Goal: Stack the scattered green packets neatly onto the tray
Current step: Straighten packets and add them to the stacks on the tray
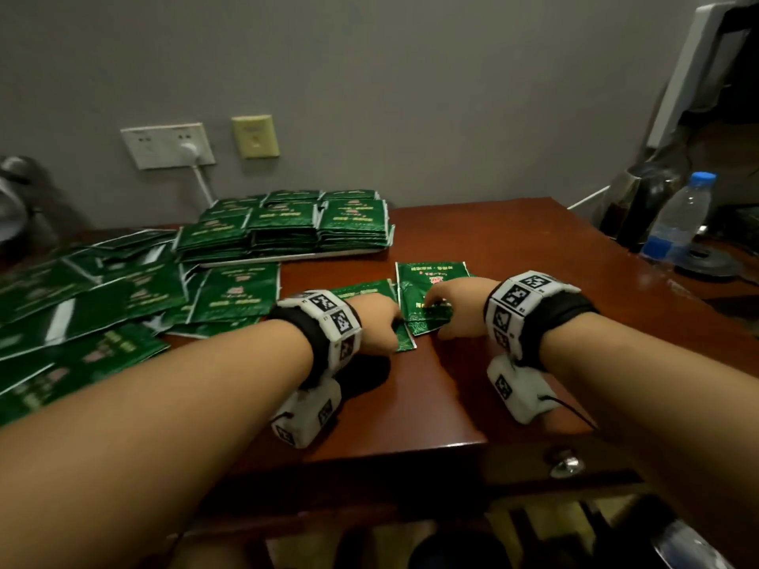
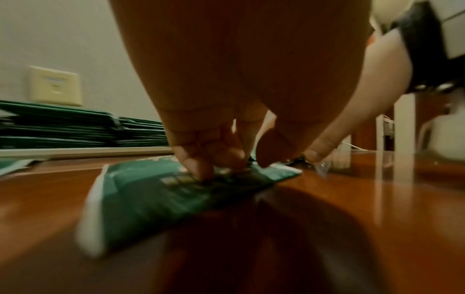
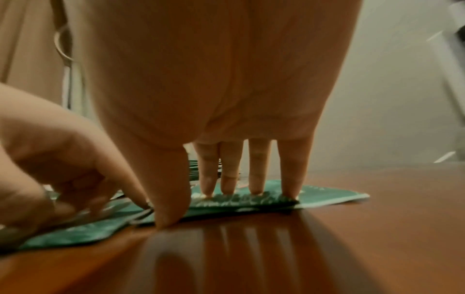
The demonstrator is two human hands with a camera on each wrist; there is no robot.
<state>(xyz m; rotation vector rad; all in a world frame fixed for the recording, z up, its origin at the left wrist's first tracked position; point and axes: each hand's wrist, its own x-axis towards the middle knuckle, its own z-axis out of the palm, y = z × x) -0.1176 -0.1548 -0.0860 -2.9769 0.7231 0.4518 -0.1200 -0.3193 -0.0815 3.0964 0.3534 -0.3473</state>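
While both hands work on the desk [image 1: 472, 240], the left hand [image 1: 376, 324] has curled fingertips [image 2: 198, 169] pressing and pinching the near-left packet [image 2: 156, 199], and the right hand [image 1: 460, 310] has four straight fingers [image 3: 256, 175] planted on the right packet [image 1: 431, 281], thumb tip at its near edge. The right hand's fingers are fairly wide and flat, gripping nothing; it pins or slides. The two packets overlap at the seam between the hands, both flat on the desk, near-right of the tray [image 1: 287, 256].

Handling, as a guess: the packets look thin, light, flat foil or paper sachets, slightly pillowed, with glossy faces. They are likely slippery on the polished wood and on each other, so a stack may slide. They are hard to lift off a flat surface; it is best to slide one to the desk edge or lift a corner or sealed white border, then pinch by the edge. They are flexible, not fragile.

Counts: two packets under the hands. The stacks on the tray [image 1: 287, 223] show about six piles in two rows; the far row is partly hidden, and the packets per pile are too many to count. The scattered heap [image 1: 82, 305] at left is roughly a dozen overlapping packets, exact number unclear. One tray. Also one water bottle [image 1: 681, 219] far right, two wall plates [image 1: 168, 145] behind.

Most of the scatter is still off the tray.
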